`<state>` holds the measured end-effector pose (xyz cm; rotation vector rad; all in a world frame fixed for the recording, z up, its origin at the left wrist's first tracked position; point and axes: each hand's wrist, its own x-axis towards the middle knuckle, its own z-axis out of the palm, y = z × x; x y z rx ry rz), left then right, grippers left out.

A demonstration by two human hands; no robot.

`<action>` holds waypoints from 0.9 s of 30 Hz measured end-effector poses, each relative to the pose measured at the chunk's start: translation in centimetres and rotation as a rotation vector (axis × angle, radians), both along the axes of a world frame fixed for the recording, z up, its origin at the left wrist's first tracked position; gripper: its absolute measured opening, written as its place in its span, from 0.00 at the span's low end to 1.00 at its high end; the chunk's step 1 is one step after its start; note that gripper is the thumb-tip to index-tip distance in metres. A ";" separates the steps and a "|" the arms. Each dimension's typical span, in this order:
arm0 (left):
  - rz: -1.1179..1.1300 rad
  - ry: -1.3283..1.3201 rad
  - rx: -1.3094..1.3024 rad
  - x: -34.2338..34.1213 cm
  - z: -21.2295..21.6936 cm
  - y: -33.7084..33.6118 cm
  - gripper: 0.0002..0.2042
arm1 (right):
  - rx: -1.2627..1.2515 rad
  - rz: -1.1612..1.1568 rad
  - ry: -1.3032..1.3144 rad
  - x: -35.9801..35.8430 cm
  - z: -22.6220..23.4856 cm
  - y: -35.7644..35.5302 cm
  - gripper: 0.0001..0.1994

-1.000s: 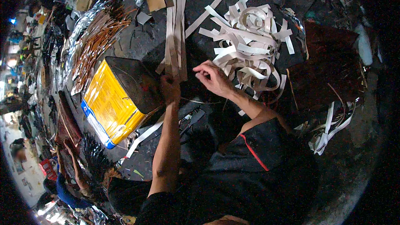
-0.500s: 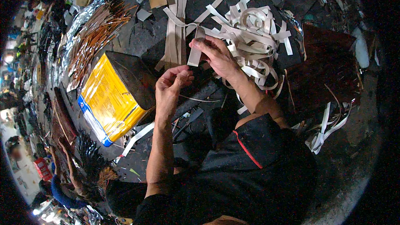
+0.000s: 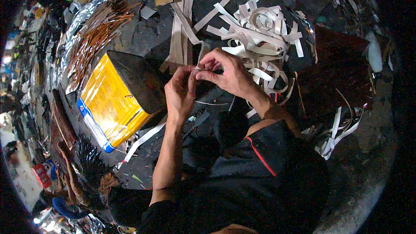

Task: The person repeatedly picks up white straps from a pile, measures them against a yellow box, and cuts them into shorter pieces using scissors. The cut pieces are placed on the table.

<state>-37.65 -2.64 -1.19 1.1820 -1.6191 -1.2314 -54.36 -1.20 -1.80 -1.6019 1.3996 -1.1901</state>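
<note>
Two hands meet above the dark work surface (image 3: 225, 0), fingertips nearly touching, and both are narrowly closed on one pale strip (image 3: 200, 59). Left hand (image 3: 181, 91): fingers curled, thumb and forefinger pinching the near end of the strip. Right hand (image 3: 227, 73): fingers bent over the same strip from the far side, pinching it just beside the left thumb. Judged from this two-point hold, the strip is kept taut and steady between the hands so that a short section can be worked; what exactly is done to it is hidden under the fingers. From the pinch, the strip runs away from the hands toward a row of straight strips (image 3: 181, 21) laid side by side just beyond the left hand. Beyond the right hand lies a loose heap of curled white strips (image 3: 258, 30), close enough to be reached without shifting the arms. To the left of the left hand stands a yellow rectangular tin (image 3: 113, 99) with a dark top, tilted on the surface. Farther left and beyond it lies a bundle of thin brown sticks (image 3: 97, 34). To the right of the right forearm, more white offcuts (image 3: 336, 134) trail beside a dark brown sheet (image 3: 342, 73).
</note>
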 end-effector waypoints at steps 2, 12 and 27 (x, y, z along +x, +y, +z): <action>-0.044 -0.066 -0.070 -0.2 0.8 0.1 0.04 | 0.009 0.046 0.024 0.0 0.7 0.4 0.12; -0.100 -0.250 -0.144 0.5 4.6 -0.4 0.06 | 0.062 -0.090 -0.098 -1.4 0.1 0.8 0.05; 0.336 -1.625 -0.227 34.6 16.6 -5.6 0.05 | 0.060 -0.960 0.935 -25.3 -9.7 -1.1 0.12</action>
